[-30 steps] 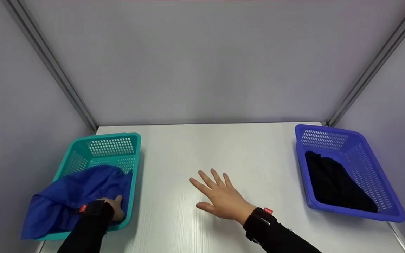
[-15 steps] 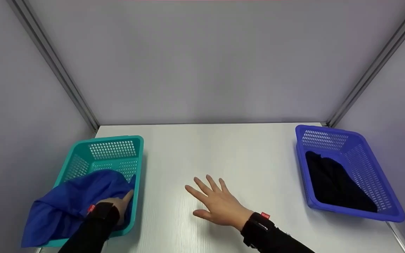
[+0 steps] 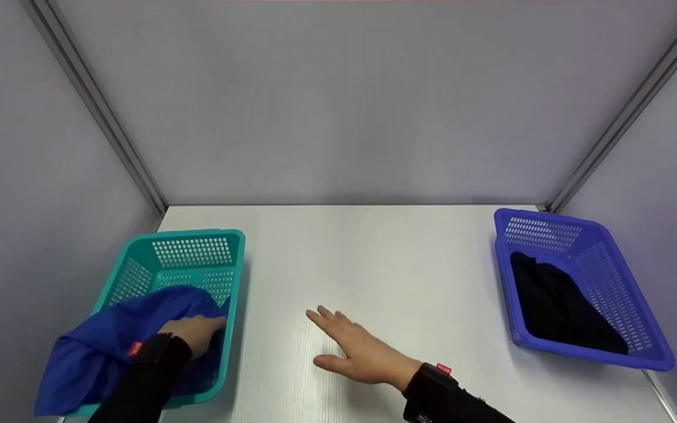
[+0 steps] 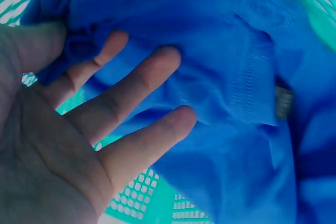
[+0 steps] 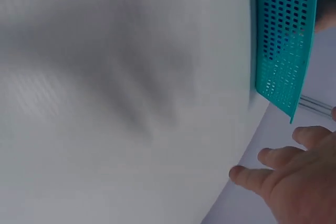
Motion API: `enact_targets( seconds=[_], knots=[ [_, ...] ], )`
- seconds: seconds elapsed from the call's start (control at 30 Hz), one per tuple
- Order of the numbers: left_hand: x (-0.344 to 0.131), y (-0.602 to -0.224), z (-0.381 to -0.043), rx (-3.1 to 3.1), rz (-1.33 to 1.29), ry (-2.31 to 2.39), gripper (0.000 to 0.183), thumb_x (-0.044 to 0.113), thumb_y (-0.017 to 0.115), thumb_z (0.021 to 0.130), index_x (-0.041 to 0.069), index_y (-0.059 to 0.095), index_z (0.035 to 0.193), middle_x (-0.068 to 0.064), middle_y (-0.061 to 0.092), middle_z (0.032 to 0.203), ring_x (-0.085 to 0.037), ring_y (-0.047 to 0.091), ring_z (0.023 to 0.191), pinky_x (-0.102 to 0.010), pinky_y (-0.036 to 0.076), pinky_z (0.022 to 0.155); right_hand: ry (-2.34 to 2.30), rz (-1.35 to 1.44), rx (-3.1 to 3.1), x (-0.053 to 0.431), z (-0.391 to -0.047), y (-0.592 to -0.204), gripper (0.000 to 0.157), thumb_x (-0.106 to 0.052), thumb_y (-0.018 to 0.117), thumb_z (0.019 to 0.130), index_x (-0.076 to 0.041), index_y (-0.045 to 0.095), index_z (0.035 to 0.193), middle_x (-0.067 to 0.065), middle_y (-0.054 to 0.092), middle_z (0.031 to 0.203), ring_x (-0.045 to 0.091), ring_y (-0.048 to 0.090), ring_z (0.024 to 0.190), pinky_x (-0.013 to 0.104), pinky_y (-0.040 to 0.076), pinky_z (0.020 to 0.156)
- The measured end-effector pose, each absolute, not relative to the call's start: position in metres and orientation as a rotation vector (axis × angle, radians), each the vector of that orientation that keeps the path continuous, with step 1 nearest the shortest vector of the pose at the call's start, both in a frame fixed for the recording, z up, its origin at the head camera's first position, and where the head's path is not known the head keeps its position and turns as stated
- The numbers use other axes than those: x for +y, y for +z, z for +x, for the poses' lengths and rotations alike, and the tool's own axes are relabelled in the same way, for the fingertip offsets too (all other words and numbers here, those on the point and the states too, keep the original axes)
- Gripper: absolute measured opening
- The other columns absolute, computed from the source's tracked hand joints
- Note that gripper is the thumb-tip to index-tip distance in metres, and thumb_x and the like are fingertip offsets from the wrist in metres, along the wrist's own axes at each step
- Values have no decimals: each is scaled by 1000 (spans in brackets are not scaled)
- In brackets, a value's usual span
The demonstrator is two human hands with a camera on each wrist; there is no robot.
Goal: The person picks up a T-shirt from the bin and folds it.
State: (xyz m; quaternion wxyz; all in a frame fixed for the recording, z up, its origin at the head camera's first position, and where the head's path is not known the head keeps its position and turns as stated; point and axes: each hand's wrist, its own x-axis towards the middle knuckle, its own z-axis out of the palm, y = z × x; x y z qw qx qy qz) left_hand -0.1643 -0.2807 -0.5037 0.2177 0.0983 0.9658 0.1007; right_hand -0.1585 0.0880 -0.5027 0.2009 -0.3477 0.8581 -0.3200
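Teal basket: a rectangular teal plastic basket with slotted mesh walls [image 3: 197, 236] stood on the left part of the white, faintly grained worktop [image 3: 374, 264].
Blue cloth: a crumpled garment-like piece of bright blue fabric [image 3: 121, 320] lay in the near part of the teal basket, and its left end hung over that basket's rim; 1 stitched seam with a small dark label [image 4: 284, 103] showed close up.
Left hand: the person's left hand [image 3: 194, 332] was inside the teal basket, over the blue cloth and close to the basket's right wall.
Left grip: narrow between thumb and forefinger, which pinched a small fold of the blue cloth; 2 other fingers [image 4: 128, 90] reached out loosely over the fabric.
Right hand: the person's right hand [image 3: 365, 349] hung above the worktop, to the right of the teal basket and apart from it.
Right grip: wide, the fingers straight, the thumb well away from them, nothing held.
Violet-blue basket: a rectangular violet-blue plastic mesh basket [image 3: 597, 353] stood well to the right of the teal basket.
Black cloth: a bunched piece of black fabric [image 3: 562, 305] lay inside the violet-blue basket, far right of the teal basket.
Sleeves: 2 black sleeves [image 3: 468, 408] ended at black wristbands [image 3: 429, 385], each with 1 red tag [image 3: 443, 368].
Panels: smooth grey panels [image 3: 338, 106] rose behind the teal basket and to both sides.
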Motion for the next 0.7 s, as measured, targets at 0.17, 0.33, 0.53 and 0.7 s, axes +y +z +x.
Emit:
enact_targets(
  seconds=[0.17, 0.33, 0.53, 0.7],
  knots=[
    [-288, -465, -177, 2815, 168, 525, 30, 2, 43, 107, 3, 55, 135, -27, 67, 124, -48, 66, 113, -65, 53, 88, -1199, -856, 2177, 83, -155, -502, 73, -52, 53, 108, -37, 17, 169, -9, 21, 175, 25, 28, 160, 55, 29, 127],
    [-291, -413, -184, 3043, 53, 855, 27, 9, 37, 112, -6, 49, 132, -33, 61, 125, -49, 64, 108, -61, 51, 82, -1412, -728, 1958, 79, -153, -497, 72, -56, 48, 108, -41, 13, 169, -3, 21, 176, 31, 33, 158, 54, 36, 123],
    [-255, -343, -182, 3255, -52, 1469, 33, 14, 34, 113, -7, 45, 137, -25, 60, 118, -35, 57, 94, -43, 45, 79, -1730, -541, 1606, 71, -159, -484, 67, -47, 42, 113, -40, 6, 169, 3, 18, 176, 30, 38, 156, 53, 41, 120],
    [-199, -305, -182, 3141, 149, 1947, 20, 14, 42, 112, 2, 50, 125, -7, 58, 109, -18, 53, 88, -29, 43, 73, -1950, -486, 1334, 58, -171, -470, 66, -52, 37, 113, -48, 0, 167, 5, 13, 178, 36, 37, 156, 57, 44, 116]
  ],
)
